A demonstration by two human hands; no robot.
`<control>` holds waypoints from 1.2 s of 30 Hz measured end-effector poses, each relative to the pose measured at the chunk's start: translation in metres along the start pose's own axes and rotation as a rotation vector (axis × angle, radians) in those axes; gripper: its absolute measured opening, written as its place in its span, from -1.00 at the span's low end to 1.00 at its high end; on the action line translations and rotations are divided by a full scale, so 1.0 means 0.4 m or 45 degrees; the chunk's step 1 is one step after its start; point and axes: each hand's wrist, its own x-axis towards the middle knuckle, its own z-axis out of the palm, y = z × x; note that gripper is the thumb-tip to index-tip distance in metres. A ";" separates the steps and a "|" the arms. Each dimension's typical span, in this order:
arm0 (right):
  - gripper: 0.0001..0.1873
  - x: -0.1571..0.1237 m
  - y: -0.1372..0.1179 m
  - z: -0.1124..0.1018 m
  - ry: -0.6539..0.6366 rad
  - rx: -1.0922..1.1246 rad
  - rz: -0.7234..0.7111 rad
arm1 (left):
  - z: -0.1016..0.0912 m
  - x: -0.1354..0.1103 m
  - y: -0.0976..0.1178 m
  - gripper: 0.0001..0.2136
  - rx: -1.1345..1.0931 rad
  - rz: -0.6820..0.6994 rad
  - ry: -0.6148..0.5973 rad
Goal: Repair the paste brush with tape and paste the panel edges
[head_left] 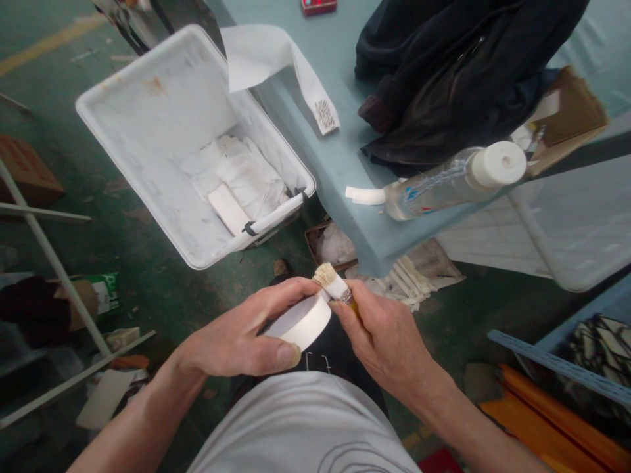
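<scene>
In my left hand (pixel 251 328) is a roll of white tape (pixel 310 325), gripped between thumb and fingers. My right hand (pixel 379 328) holds a paintbrush (pixel 338 287) close beside the roll, its pale bristles pointing up and to the left. White tape covers part of the brush just below the bristles, above a metal band and a bit of yellow handle. The roll and the brush meet near my left fingertips, where a short piece of tape seems to run between them. Both hands are in front of my body, below the table corner.
A large white plastic bin (pixel 148 151) with pale scraps stands ahead on the left. On the blue-covered table (pixel 340 164) are a dark jacket (pixel 444 85), a clear bottle with a white cap (pixel 497 167) and a white strip (pixel 290 59). Metal shelving (pixel 54 263) stands left.
</scene>
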 end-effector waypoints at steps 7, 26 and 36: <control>-0.67 0.005 -0.012 -0.008 -0.022 0.047 -0.028 | -0.019 -0.013 -0.013 -0.32 -0.066 0.028 -0.044; -0.74 0.007 0.006 0.010 -0.121 0.111 0.113 | 0.045 -0.004 -0.055 -0.43 -0.641 0.106 0.097; -0.82 0.013 0.000 0.016 -0.153 0.152 0.166 | 0.042 -0.002 -0.045 -0.30 -0.416 -0.033 0.105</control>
